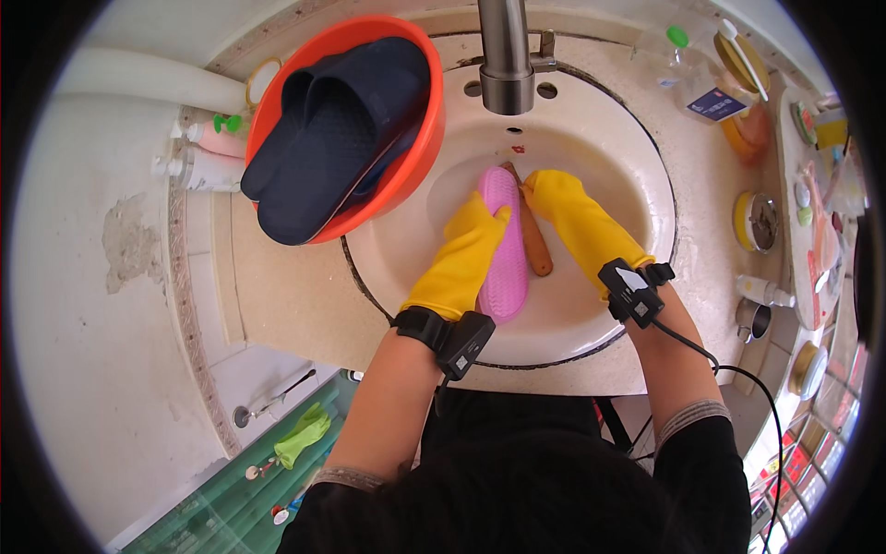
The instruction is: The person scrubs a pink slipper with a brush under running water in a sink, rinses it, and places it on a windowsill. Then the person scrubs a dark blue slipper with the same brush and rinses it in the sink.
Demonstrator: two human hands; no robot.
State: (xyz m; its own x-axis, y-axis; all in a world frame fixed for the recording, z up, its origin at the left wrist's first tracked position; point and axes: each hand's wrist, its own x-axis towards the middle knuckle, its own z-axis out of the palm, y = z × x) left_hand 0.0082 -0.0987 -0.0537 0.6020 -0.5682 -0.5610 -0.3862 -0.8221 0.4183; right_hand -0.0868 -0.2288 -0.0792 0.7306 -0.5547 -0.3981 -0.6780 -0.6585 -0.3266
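In the white sink basin (pixel 443 277) a pink slipper (pixel 509 270), textured along its length, stands almost lengthwise to me. My left hand (pixel 474 239), in a yellow rubber glove, grips it around the middle, thumb across the near face. Just right of the slipper lies a flat brown wooden handle (pixel 534 242) with a hole at its near end; its far end is partly hidden behind the slipper. My right hand (pixel 557 197), also gloved in yellow, has its fingers curled on the upper part of this handle. Any bristles are out of sight.
A red plastic basin (pixel 432 131) with dark blue slippers (pixel 332 138) overlaps the sink's left rim. The metal faucet (pixel 507 76) hangs over the far side. Bottles (pixel 214 170) stand at left; a clear jar (pixel 716 90) and a steel cup (pixel 753 320) at right. A cable (pixel 751 377) trails from my right wrist.
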